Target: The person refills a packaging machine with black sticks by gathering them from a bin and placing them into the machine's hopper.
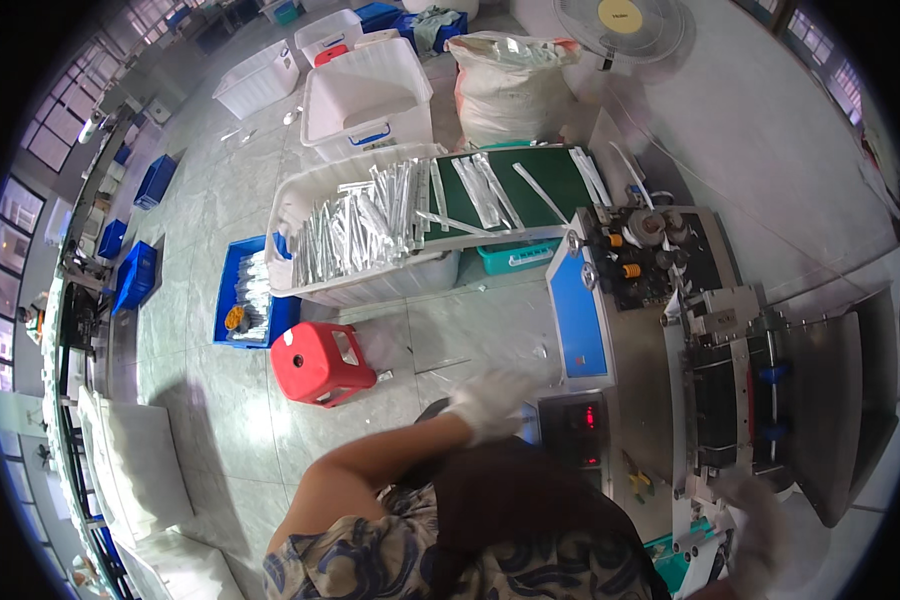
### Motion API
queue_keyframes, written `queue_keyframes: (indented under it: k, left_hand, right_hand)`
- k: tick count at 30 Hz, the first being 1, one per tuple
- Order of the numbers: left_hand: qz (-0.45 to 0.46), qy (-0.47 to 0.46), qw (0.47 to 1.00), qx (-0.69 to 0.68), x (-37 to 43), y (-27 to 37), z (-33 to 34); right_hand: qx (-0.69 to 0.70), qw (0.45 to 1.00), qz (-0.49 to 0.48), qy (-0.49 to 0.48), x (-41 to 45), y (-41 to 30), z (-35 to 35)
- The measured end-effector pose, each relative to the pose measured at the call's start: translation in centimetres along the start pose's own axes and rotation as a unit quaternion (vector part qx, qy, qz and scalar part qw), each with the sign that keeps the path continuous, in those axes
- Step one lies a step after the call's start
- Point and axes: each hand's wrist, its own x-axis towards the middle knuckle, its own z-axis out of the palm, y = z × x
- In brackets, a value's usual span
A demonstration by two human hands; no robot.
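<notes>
My left hand (pixel 495 401), in a whitish glove and blurred, is raised over the floor beside the packaging machine (pixel 637 420); whether it holds anything cannot be told. At the lower right my right hand (pixel 754 502), gloved and strongly blurred, is near the machine's rollers (pixel 696 546) and white film (pixel 694 577); its fingers are unclear. Yellow-handled pliers (pixel 636 476) lie on the machine's metal top. Red digits glow on the control panel (pixel 574 431). Long silvery packets (pixel 480 191) lie on the green conveyor belt (pixel 536 169), and many more fill the white bin (pixel 289 202) at its end.
A red plastic stool (pixel 300 364) stands left on the floor, next to a blue crate (pixel 229 289) with packets. Beyond the conveyor are a white tub (pixel 367 82), a full woven sack (pixel 514 90) and a fan (pixel 619 22). A teal basket (pixel 517 257) sits under the conveyor.
</notes>
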Motion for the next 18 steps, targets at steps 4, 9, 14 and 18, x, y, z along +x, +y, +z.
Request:
queue_keyframes:
  k: [4,9,14,18]
  left_hand:
    - [-0.307,-0.087,0.943,-0.095,-9.5,-7.4,-0.4]
    - [-0.28,-0.078,0.951,-0.109,-11.7,-20.8,5.2]
    - [-0.421,-0.155,0.859,-0.247,-10.4,-30.1,-1.4]
    - [-0.467,-0.04,0.811,-0.35,-10.2,-37.6,-1.2]
  right_hand:
    - [0.222,0.929,0.295,0.04,2.2,5.5,13.7]
    - [0.302,0.854,0.411,-0.098,0.0,18.1,29.5]
    - [0.25,0.865,0.423,-0.099,9.3,13.9,41.0]
    - [0.243,0.871,0.421,-0.068,16.6,14.0,45.5]
